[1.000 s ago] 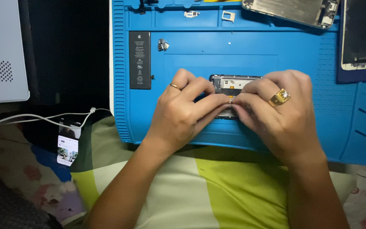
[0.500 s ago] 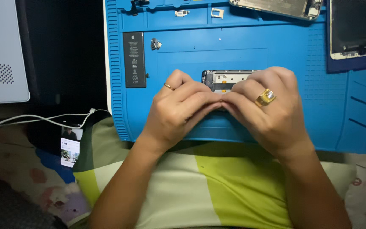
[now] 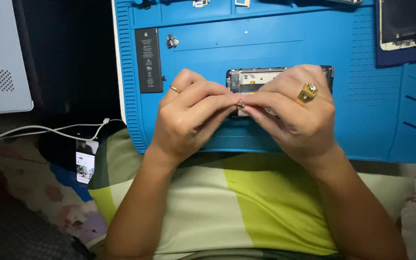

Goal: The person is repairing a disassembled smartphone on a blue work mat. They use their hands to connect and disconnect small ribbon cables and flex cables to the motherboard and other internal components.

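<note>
Both hands meet over an opened phone body (image 3: 256, 77) lying on a blue repair mat (image 3: 275, 33). My left hand (image 3: 191, 113) and my right hand (image 3: 294, 113) pinch a tiny brownish part (image 3: 240, 104) between their fingertips, just above the phone body's near edge. A thin gold ring sits on the left hand, a large gold ring on the right. What the small part is cannot be made out. The hands hide most of the phone body.
A black phone battery (image 3: 148, 60) and a small metal piece (image 3: 172, 41) lie on the mat's left side. A phone screen (image 3: 406, 24) rests at the far right. A lit phone (image 3: 86, 161) on a white cable (image 3: 49, 129) lies left, near a white box (image 3: 1, 58).
The view has drifted so the mat sits higher in the frame. My fingers have drawn together and lifted slightly from the phone body, pinching the small part.
</note>
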